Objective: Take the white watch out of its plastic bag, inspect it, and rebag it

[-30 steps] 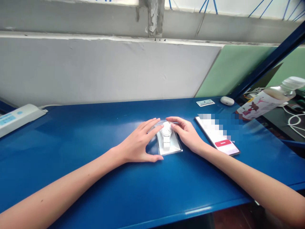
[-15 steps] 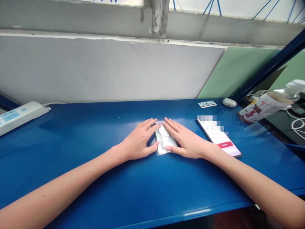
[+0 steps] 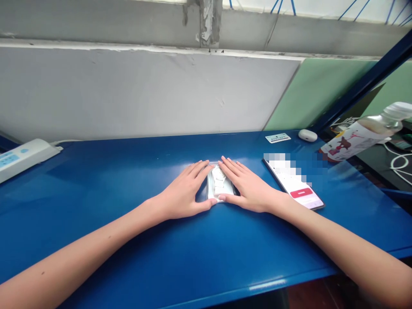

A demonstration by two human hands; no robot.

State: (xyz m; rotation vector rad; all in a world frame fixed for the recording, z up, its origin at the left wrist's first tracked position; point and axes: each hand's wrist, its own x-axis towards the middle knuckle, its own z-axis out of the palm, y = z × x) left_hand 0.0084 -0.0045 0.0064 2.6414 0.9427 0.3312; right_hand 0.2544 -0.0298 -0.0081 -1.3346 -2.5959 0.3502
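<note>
A small, flat, clear packet with something white inside [image 3: 219,185] lies on the blue table [image 3: 180,257] in front of me; its contents are too small to name for sure. On its left side rests my left hand [image 3: 186,192], palm down, fingers stretched forward over the edge and thumb at the near corner. From the right, my right hand [image 3: 247,189] lies over the other side in the same way, its thumb along the near edge. Both thumb tips almost meet there. Neither hand grips the packet, and its side edges are partly covered.
Right of my right hand lies a phone [image 3: 298,189] with its screen lit. Behind it are a small card [image 3: 278,137] and a white earbud case [image 3: 307,135]. A labelled drink bottle [image 3: 357,135] stands at the right. At the far left is a white power strip [image 3: 27,159].
My left thumb has moved inward along the packet's near edge, closer to my right thumb. The packet has turned slightly and sits straighter between my hands. The whole view has shifted a little.
</note>
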